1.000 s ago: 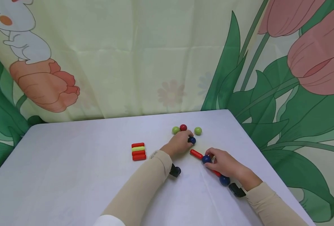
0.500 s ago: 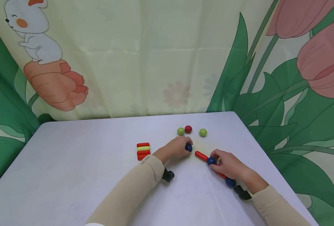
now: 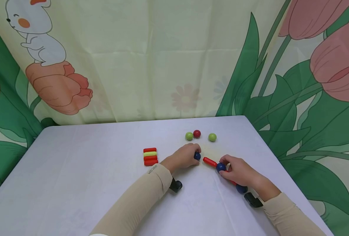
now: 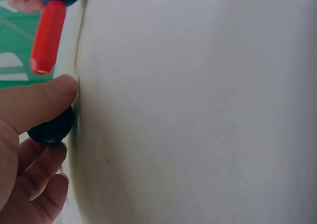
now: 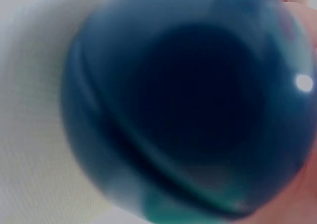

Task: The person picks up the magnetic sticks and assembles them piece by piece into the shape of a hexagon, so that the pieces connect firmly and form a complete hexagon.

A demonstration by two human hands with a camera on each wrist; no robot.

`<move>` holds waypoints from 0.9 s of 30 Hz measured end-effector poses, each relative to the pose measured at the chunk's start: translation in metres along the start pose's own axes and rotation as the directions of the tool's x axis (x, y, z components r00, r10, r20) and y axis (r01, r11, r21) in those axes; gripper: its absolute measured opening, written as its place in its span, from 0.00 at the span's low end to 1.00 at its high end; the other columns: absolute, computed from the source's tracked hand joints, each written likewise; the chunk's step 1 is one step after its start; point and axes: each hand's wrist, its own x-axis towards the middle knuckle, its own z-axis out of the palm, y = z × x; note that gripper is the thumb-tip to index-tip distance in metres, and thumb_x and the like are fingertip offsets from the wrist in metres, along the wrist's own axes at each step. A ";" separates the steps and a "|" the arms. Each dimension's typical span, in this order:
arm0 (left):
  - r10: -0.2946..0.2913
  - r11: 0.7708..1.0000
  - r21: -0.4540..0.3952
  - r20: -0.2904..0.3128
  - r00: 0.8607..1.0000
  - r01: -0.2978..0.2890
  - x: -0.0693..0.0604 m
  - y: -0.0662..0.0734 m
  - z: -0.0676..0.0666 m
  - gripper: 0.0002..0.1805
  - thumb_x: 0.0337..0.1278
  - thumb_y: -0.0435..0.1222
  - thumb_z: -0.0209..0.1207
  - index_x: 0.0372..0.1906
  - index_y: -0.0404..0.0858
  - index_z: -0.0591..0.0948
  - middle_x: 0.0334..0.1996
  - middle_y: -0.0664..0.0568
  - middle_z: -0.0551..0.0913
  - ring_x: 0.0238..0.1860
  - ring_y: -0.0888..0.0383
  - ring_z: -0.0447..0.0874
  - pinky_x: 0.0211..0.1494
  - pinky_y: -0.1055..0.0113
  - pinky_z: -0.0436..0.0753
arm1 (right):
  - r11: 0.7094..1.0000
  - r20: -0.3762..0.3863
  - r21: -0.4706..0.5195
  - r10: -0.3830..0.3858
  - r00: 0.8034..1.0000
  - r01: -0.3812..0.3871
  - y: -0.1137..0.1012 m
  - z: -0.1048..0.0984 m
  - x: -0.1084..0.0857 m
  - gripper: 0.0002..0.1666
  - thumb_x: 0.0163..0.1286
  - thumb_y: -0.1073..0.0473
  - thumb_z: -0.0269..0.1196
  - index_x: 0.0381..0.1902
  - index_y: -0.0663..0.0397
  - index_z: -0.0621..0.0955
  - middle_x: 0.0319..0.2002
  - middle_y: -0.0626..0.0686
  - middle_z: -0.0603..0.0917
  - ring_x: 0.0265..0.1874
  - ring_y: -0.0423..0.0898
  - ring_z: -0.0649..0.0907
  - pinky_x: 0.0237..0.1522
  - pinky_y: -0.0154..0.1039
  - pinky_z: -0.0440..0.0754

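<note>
1. pinching narrowly with curled fingers on both sides: left hand holding a single blue ball, right hand holding the far blue ball of a ball-and-rod chain.
2. behind everything, upright, a pale cloth printed with a white rabbit, green leaves and pink tulips.
3. underneath, a white table.
4. reaching in from the bottom edge, beige sleeves, with black wrist cameras just beside the cuffs.
5. slanting across the table's right part, the chain in order: far red rod, far blue ball, near red rod partly covered by the right hand, near blue ball. filling most of the right wrist view, blue ball surface, too close and blurred to tell which ball.
6. left of the left hand, well apart from the chain, a row of short rods, side by side: red, yellow-green, red, red.
7. beyond the left hand, a green ball just beside a red ball; farther right, another green ball.
8. between single blue ball and free end of far red rod, a small gap.
</note>
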 end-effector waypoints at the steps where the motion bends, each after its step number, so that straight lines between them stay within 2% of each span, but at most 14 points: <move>1: 0.001 1.000 0.000 0.002 1.000 -0.001 0.000 0.000 0.000 0.22 0.58 0.40 0.71 0.55 0.42 0.77 0.46 0.53 0.77 0.47 0.58 0.75 0.56 0.69 0.77 | 1.000 0.000 -0.002 -0.001 1.000 0.001 0.000 0.000 0.001 0.23 0.66 0.56 0.69 0.55 0.57 0.77 0.37 0.49 0.79 0.35 0.46 0.76 0.37 0.39 0.80; 9: 0.027 0.999 0.019 0.020 0.999 -0.027 -0.002 0.002 0.001 0.22 0.58 0.40 0.71 0.56 0.44 0.78 0.46 0.53 0.77 0.48 0.58 0.74 0.54 0.70 0.77 | 1.000 -0.010 0.009 0.001 1.000 0.000 0.000 0.001 0.001 0.23 0.65 0.57 0.69 0.55 0.57 0.77 0.37 0.49 0.80 0.34 0.46 0.76 0.36 0.40 0.80; 16: 0.027 1.000 0.005 0.038 0.999 -0.028 -0.007 0.005 0.000 0.22 0.57 0.40 0.71 0.56 0.44 0.78 0.46 0.53 0.76 0.49 0.58 0.73 0.54 0.70 0.78 | 1.000 -0.011 0.007 0.002 1.000 -0.002 -0.003 0.001 0.000 0.23 0.65 0.57 0.70 0.55 0.58 0.77 0.38 0.49 0.80 0.34 0.46 0.76 0.36 0.39 0.81; 27: 0.056 0.997 0.053 0.023 0.998 -0.058 -0.012 0.011 -0.003 0.21 0.58 0.38 0.70 0.55 0.45 0.79 0.48 0.53 0.76 0.52 0.56 0.72 0.57 0.68 0.76 | 1.000 0.004 0.005 -0.008 1.000 0.008 -0.006 0.001 -0.002 0.23 0.65 0.57 0.69 0.55 0.58 0.77 0.41 0.51 0.80 0.34 0.46 0.76 0.37 0.40 0.80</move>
